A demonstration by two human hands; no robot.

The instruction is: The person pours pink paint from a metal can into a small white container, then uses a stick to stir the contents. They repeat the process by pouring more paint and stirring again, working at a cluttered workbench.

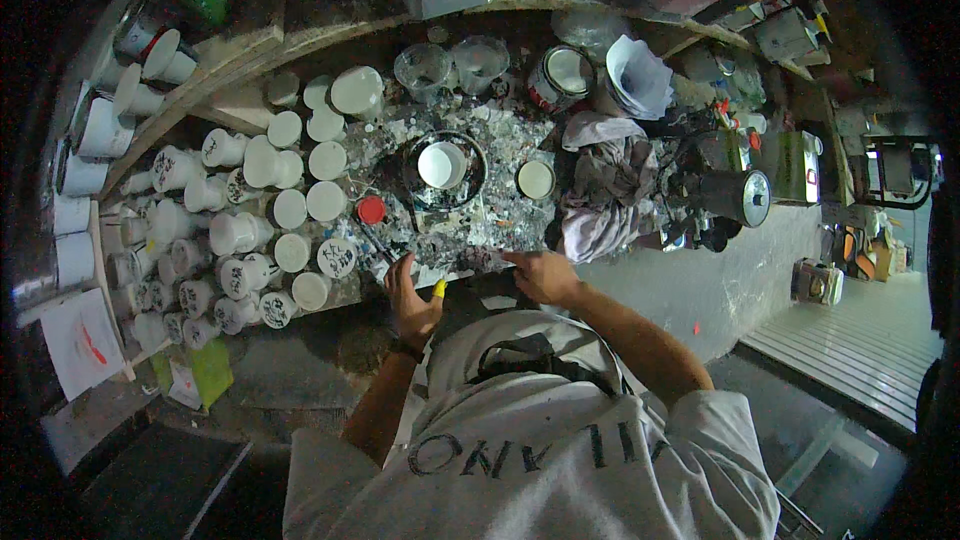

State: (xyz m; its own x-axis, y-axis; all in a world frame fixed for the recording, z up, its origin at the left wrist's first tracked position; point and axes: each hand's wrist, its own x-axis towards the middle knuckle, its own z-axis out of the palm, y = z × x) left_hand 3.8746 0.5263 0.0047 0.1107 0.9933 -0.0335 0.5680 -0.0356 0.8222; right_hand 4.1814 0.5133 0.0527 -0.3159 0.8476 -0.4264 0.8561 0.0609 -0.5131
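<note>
Grey, white-spattered workbench [500, 235], broad and crusted, spreads in front of the person; take the white open tub at its middle as the clock's centre. At nine o'clock a dense crowd of white round tubs [290, 209] fills that end, many with dark handwriting on their lids. A crumpled grey-mauve cloth [605, 190] lies at three, and beyond it, also at three, a dark cylindrical can [735, 197] shows its round metallic end.

The bare left hand [412, 302] is at half past six, by the near edge, its thumb spread away from the raised fingers and nothing visible between them. The bare right hand [545, 278] sits at half past four, forefinger extended leftward along the edge, the others curled — whether it pinches anything or touches the bench, I cannot tell.

Two clear round plastic bowls [480, 62] stand side by side near twelve. The white open tub [441, 166] stands within a dark round rim. At three, between it and the cloth, is a smaller cream-topped round container [536, 180]; at eight, a red round lid [371, 209]. A dark slender stick [375, 242] lies between seven and eight — just beyond the left fingertips, contact unclear. Smallest is a yellow wrap [440, 288] on the left thumb.
</note>
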